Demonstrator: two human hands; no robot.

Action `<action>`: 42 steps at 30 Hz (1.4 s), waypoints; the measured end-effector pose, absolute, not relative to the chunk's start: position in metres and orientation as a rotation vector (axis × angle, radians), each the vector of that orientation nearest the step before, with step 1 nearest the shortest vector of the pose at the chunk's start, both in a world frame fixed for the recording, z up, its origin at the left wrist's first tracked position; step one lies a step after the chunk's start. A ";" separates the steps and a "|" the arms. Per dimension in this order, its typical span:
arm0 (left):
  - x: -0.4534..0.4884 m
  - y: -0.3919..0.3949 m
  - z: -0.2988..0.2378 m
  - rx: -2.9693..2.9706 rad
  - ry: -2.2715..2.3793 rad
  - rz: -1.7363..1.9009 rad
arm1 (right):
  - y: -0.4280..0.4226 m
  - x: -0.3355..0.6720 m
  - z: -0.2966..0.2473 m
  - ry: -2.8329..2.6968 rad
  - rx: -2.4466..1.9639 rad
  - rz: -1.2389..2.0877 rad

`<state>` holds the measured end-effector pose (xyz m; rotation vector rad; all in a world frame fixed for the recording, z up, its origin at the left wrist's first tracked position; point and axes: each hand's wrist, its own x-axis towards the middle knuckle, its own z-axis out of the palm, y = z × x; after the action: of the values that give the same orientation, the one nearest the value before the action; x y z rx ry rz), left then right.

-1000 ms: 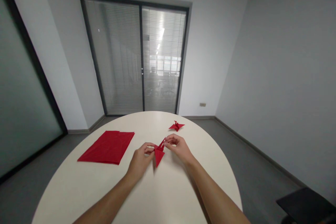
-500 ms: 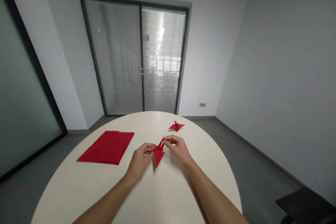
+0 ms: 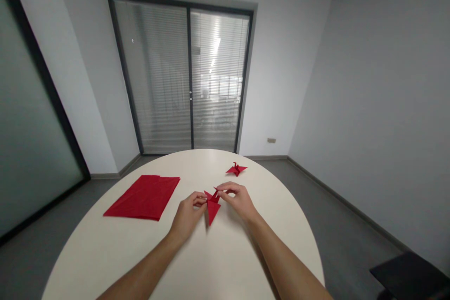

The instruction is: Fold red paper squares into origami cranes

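Note:
A red origami crane (image 3: 213,209) is held between my two hands over the near middle of the table. My left hand (image 3: 190,211) pinches its left side, with the fingertips closed on the paper. At the upper right, my right hand (image 3: 237,197) grips the tip of a narrow point, which is bent over at its end. One wing of the crane hangs down toward me. A second red paper crane (image 3: 236,169), with wings spread, stands farther back on the table, beyond my right hand.
A stack of red paper sheets (image 3: 144,198) lies on the left of the round white table (image 3: 211,272). A dark chair seat (image 3: 411,274) shows at the lower right. Behind the table is a glazed door with blinds (image 3: 190,79).
The narrow point in my right fingers stood straight up before and is now bent over at the tip. My left hand has stayed in place.

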<state>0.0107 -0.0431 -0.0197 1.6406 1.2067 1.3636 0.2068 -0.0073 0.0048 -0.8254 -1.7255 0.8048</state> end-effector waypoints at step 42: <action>0.012 -0.046 -0.015 1.585 1.187 1.329 | -0.001 0.214 0.001 -1.695 -0.689 1.200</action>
<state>0.0121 -0.0460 -0.0147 1.5855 1.1871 1.3292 0.2142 -0.0006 0.0012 -0.6892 -1.6948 1.1999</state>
